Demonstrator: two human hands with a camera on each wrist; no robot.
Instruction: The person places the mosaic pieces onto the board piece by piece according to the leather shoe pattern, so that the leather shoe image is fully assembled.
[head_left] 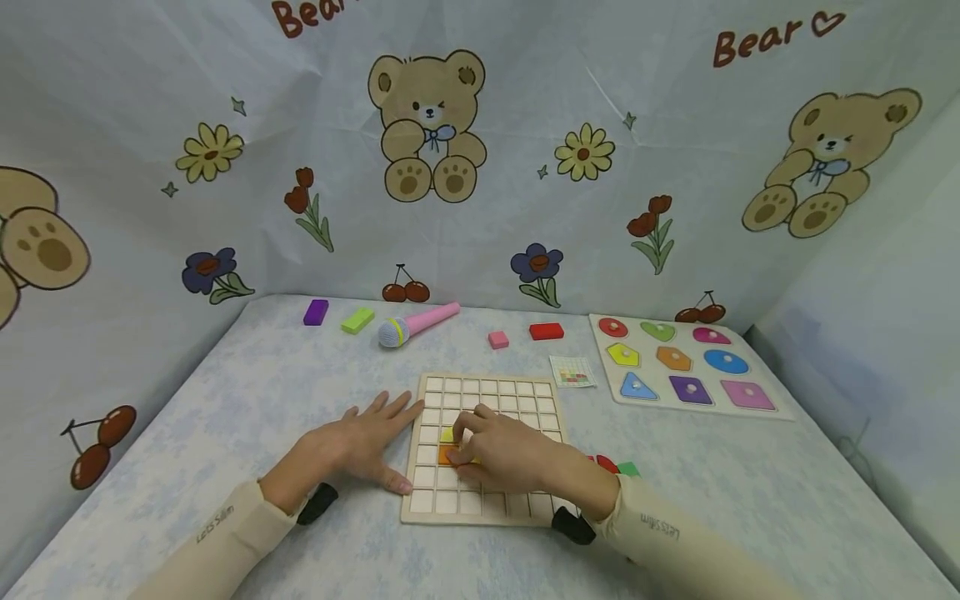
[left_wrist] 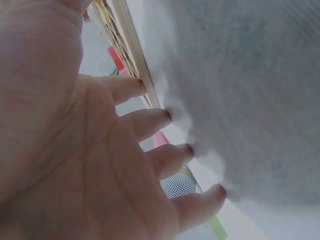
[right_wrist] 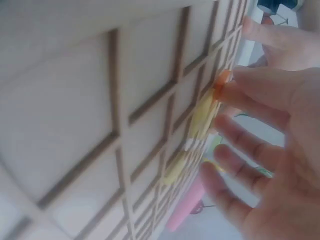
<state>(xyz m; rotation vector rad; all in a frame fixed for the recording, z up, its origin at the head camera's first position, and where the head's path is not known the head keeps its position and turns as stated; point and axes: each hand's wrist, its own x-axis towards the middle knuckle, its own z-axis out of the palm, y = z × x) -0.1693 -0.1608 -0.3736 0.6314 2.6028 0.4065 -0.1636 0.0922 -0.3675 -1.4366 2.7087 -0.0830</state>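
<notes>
Left hand (head_left: 352,446): nearest my view, flat on the tabletop (head_left: 225,433), fingers straight and released, fingertips (left_wrist: 165,116) touching the left edge of the grid board (head_left: 487,446).
Right hand (head_left: 502,450): I see it resting on the board, fingers curled, pressing on the orange piece (head_left: 447,455).
Orange piece: in the board's left-middle cells, just below a yellow piece (head_left: 447,434).
Grid board: lies flat, centre of tabletop.
Behind: pink toy microphone (head_left: 416,323), shape puzzle (head_left: 686,362) at right.
</notes>
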